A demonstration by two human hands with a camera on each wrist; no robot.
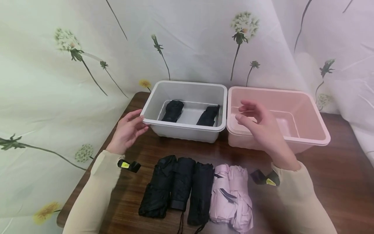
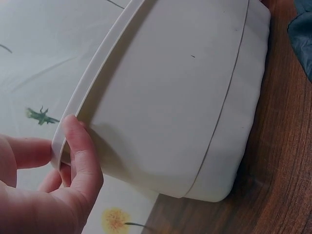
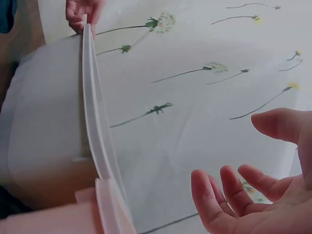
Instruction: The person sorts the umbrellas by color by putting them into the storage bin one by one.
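Note:
My left hand (image 1: 126, 131) pinches the near-left corner of the white plastic bin (image 1: 187, 131), thumb and fingers on either side of its rim (image 2: 92, 66). Inside that bin lie two folded black umbrellas, one at the left (image 1: 173, 111) and one at the right (image 1: 208, 115). Over the pink bin (image 1: 306, 140) hovers my right hand (image 1: 264, 125), its fingers loosely bent and apart with nothing between them. In front of the bins, three folded black umbrellas (image 1: 181, 183) lie side by side, with two folded pink umbrellas (image 1: 223, 198) to their right.
Both bins stand side by side at the back of a dark brown wooden table (image 1: 131, 198). Behind them hangs a pale cloth (image 1: 190, 39) printed with dandelions, which also runs along the table's left and right sides.

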